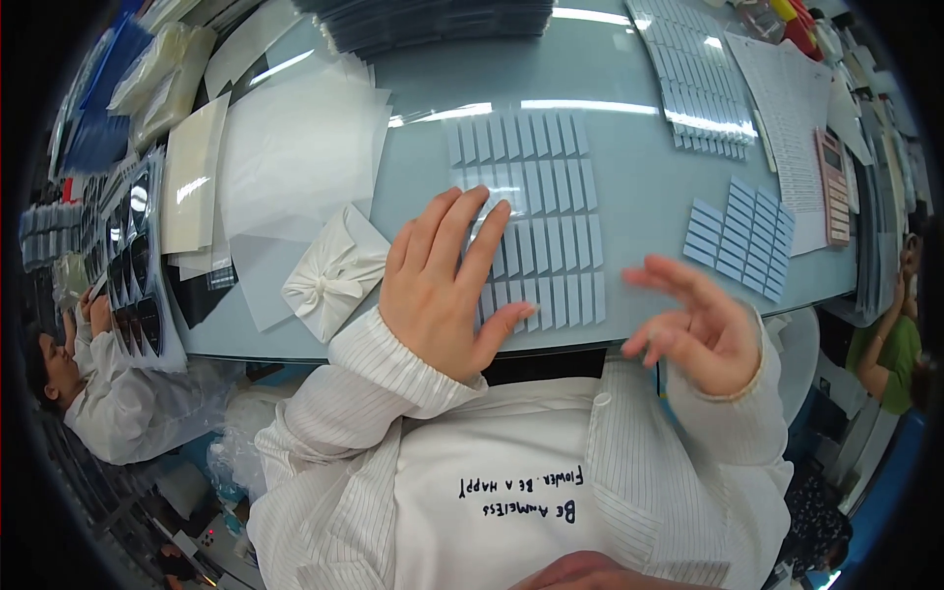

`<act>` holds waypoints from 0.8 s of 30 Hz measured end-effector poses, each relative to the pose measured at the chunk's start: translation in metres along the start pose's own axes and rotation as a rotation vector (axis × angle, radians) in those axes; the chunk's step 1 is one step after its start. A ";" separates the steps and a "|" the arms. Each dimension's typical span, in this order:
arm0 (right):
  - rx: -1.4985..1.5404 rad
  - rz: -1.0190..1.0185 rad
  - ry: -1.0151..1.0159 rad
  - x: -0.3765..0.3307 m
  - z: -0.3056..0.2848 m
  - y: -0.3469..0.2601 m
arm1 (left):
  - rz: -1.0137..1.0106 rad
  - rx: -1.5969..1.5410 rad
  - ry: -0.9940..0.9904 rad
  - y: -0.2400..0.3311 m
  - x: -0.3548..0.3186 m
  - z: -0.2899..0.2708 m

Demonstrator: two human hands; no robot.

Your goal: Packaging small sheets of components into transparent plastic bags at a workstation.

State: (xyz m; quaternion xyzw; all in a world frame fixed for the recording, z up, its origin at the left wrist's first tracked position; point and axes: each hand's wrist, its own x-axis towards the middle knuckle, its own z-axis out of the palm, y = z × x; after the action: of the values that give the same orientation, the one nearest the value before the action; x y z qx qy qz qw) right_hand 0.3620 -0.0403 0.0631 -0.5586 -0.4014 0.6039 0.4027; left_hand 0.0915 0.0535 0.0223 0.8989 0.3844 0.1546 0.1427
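A clear sheet with rows of small grey-blue rectangular pieces [551, 236] lies on the table in front of me. My left hand [438, 280] rests flat over its left side, fingers spread, hiding part of the rows. To the right of that sheet, my right hand [703, 334] hovers near the table edge, slightly blurred. Its fingers are bent but apart, with nothing visible in them. Beyond it sits a smaller group of similar grey-blue pieces [739, 238]. Beside my left wrist is a white cloth bundle [336, 270] tied in a knot.
White translucent sheets [295, 157] spread across the left. A dark stack [438, 25] stands at the back. Far right lie another sheet of pieces [693, 79], printed paper [787, 118] and a pink calculator [833, 187]. Another person [128, 403] works at the left.
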 end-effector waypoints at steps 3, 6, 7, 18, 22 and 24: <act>0.245 0.271 -0.034 -0.004 0.009 -0.005 | -0.004 0.019 0.008 0.001 -0.004 0.005; 0.113 0.242 0.063 0.003 0.020 -0.004 | -0.004 0.010 0.018 0.003 -0.003 0.005; 0.110 0.234 0.066 0.008 0.021 0.001 | -0.002 -0.007 0.023 0.003 -0.002 0.004; -0.207 -0.233 0.412 0.043 -0.064 -0.011 | 0.018 -0.158 0.186 -0.019 -0.023 -0.048; -0.220 -0.345 0.532 0.068 -0.129 -0.023 | -0.072 0.004 0.263 -0.053 -0.026 -0.075; -0.136 -0.428 0.758 0.096 -0.137 -0.021 | -0.112 0.142 0.371 -0.075 -0.029 -0.082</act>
State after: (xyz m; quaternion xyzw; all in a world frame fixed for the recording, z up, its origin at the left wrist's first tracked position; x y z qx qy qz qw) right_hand 0.4945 0.0618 0.0417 -0.6702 -0.3707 0.2316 0.5998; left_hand -0.0081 0.0933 0.0642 0.8401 0.4633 0.2819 0.0142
